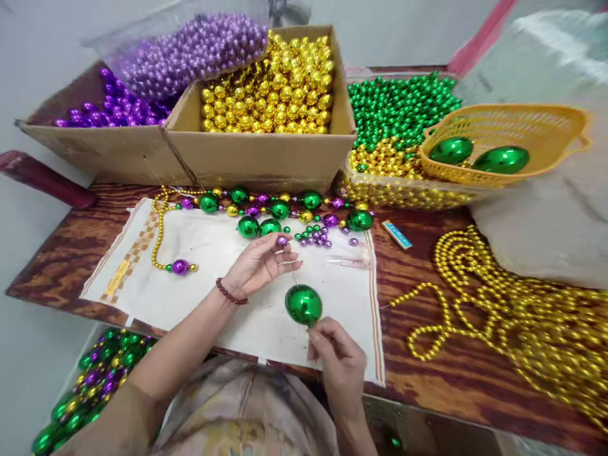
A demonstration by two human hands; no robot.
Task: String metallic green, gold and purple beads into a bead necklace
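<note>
Above the striped white cloth [266,320], the right hand [339,358] and left hand [259,265] are held apart — the glossy green oval bead [303,304] pinched low by the right, the small round purple bead [282,241] by the left. The thin pale thread [293,273], apparently running between, is best kept taut.

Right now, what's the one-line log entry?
left hand: holds purple bead | right hand: holds green ball | thread: between bead and ball | cloth: on table

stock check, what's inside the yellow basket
Two large green beads show inside the yellow basket. Its near rim hides the lowest part, so anything lying down there can't be seen.
</note>
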